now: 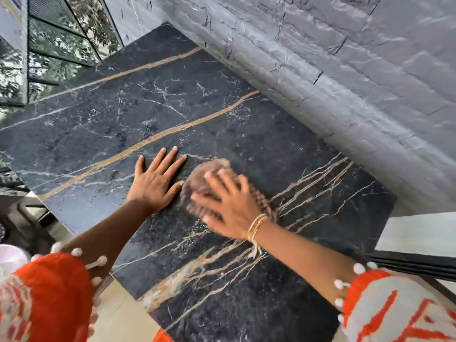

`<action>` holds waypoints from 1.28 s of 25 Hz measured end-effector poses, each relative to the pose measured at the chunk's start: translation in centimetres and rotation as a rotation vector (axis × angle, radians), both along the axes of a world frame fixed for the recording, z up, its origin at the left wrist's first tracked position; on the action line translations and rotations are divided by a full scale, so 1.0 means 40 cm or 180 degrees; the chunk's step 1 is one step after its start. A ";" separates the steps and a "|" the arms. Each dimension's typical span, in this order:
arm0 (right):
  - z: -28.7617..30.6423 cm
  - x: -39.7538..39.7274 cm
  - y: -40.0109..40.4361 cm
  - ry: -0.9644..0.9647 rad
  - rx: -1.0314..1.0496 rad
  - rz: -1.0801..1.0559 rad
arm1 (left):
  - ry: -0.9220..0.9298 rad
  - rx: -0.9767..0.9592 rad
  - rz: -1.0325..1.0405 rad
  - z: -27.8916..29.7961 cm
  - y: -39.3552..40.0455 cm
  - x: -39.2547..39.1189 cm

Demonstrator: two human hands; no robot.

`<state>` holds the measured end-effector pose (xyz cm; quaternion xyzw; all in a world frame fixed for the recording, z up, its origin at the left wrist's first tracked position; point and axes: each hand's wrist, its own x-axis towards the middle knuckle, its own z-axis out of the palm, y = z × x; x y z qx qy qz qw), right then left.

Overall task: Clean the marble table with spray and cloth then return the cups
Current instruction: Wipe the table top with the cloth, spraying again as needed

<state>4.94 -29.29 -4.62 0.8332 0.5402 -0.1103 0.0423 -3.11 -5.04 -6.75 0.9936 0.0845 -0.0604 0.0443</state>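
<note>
The black marble table (pixel 172 112) with gold and white veins fills the middle of the view. My left hand (pixel 155 180) lies flat on it, fingers spread, holding nothing. Right beside it, my right hand (pixel 229 203) presses down on a brownish cloth (pixel 209 171) bunched under the palm and fingers; hand and cloth are motion-blurred. The cloth sticks out past the fingertips and along the right side of the hand. No spray bottle or cups are visible.
A grey stone wall (pixel 345 70) runs along the table's far right edge. A window with metal mesh (pixel 49 45) stands at the far left. A dark chair (pixel 27 218) and pale floor (pixel 118 314) lie beyond the near left edge. A white ledge (pixel 419 233) sits right.
</note>
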 end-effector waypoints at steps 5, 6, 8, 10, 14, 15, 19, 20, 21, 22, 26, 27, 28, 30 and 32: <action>-0.012 0.142 0.024 -0.0262 0.0068 0.0646 | -0.0029 -0.0009 0.0004 0.001 -0.002 0.007; -0.010 0.222 0.029 -0.0365 0.0055 0.0260 | -0.0052 -0.0011 0.0026 0.001 -0.002 0.007; -0.006 0.377 0.017 -0.0393 -0.0022 -0.0851 | -0.0088 -0.0042 0.0061 -0.005 -0.001 0.001; -0.001 0.491 -0.015 -0.0161 0.0033 -0.2007 | -0.0110 -0.0038 0.0062 -0.009 0.000 0.000; -0.005 0.478 0.006 -0.0069 0.0087 -0.2747 | -0.0082 -0.0066 0.0048 -0.002 0.001 0.005; -0.006 0.436 0.027 -0.0122 0.0087 -0.2523 | -0.0074 -0.0060 0.0052 0.000 0.000 0.002; -0.005 0.199 0.090 -0.0187 0.0075 -0.0790 | -0.0041 -0.0068 0.0022 0.006 0.001 0.005; -0.008 0.141 0.094 -0.0128 0.0062 -0.0347 | -0.0027 -0.0064 0.0020 0.004 0.002 0.006; -0.012 0.113 0.094 -0.0088 0.0048 -0.0009 | -0.0025 -0.0064 0.0027 0.003 0.001 0.007; -0.012 0.123 0.095 -0.0057 0.0038 0.0219 | -0.0033 -0.0071 0.0037 0.003 0.000 0.008; -0.008 0.352 0.113 -0.0286 -0.0035 -0.0558 | -0.0064 -0.0101 0.0038 0.006 0.003 0.008; -0.004 0.418 0.109 -0.0259 -0.0061 -0.1117 | -0.0074 -0.0105 0.0045 0.007 0.004 0.008; 0.000 0.475 0.099 -0.0157 -0.0068 -0.1679 | -0.0085 -0.0111 0.0059 0.006 0.005 0.006; 0.005 0.547 0.075 0.0138 -0.0078 -0.2567 | -0.0108 -0.0120 0.0063 0.003 0.003 0.004; 0.005 0.553 0.071 0.0265 -0.0183 -0.2944 | -0.0123 -0.0137 0.0060 0.002 0.005 0.003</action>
